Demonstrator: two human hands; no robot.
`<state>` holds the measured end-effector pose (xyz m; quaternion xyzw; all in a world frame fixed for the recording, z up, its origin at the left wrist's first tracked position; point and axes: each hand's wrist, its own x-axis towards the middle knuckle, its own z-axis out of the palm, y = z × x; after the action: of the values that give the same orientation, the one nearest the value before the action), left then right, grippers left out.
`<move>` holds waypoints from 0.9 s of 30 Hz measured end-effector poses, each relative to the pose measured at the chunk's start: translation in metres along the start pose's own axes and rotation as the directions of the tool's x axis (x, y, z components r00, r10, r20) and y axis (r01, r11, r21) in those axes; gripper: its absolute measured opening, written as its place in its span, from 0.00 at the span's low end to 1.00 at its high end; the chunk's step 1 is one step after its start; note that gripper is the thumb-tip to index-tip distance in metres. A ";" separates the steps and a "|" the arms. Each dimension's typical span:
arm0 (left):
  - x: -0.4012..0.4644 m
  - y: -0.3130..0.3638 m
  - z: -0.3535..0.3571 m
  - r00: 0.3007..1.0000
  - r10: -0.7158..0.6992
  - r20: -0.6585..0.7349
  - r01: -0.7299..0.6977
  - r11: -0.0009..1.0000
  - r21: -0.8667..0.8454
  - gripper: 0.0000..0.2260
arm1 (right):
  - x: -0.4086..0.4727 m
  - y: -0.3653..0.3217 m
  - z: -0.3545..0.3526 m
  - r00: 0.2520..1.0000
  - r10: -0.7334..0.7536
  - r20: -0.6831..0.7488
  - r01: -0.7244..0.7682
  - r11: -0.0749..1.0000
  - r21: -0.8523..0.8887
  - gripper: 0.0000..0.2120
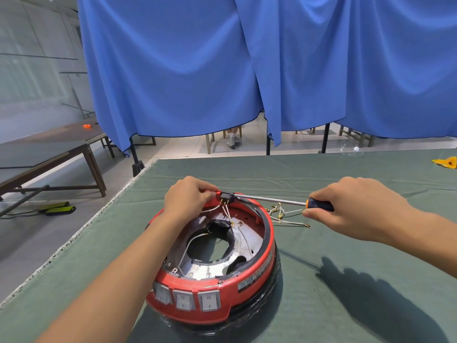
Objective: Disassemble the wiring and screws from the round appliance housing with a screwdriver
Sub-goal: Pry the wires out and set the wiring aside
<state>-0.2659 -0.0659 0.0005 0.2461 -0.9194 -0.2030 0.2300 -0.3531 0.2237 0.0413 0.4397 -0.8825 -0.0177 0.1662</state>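
Head view: screwdriver (272,199) lies crosswise (tip leftward).

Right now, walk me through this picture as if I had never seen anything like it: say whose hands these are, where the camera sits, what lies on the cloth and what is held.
There is no machine here. One camera, worn on a person's head, looks down at that person's two bare hands. On the green cloth stands a round red appliance housing, opened so its metal inside and white wires show. The left hand pinches a small black part at the housing's far rim. The right hand grips a screwdriver, whose shaft reaches to that same part. Loose wires, already pulled out, lie on the cloth beside the housing. A blue curtain hangs behind.
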 end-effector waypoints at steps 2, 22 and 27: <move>0.000 0.003 -0.003 1.000 0.003 0.013 -0.003 0.999 0.046 0.06 | -0.003 -0.002 -0.002 0.998 0.065 0.021 -0.066 0.997 0.042 0.17; -0.023 -0.012 -0.019 0.916 -0.251 0.313 0.335 0.908 -0.251 0.15 | -0.006 -0.058 -0.026 0.979 0.163 0.122 -0.188 0.954 0.232 0.18; -0.027 -0.009 0.002 0.930 -0.265 0.255 0.340 0.883 -0.324 0.17 | -0.014 -0.064 -0.027 0.978 0.163 0.132 -0.189 0.957 0.222 0.18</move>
<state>-0.2427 -0.0582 -0.0139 0.3183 -0.8344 -0.4271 0.1414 -0.2879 0.1986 0.0518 0.3742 -0.9220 0.0762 0.0647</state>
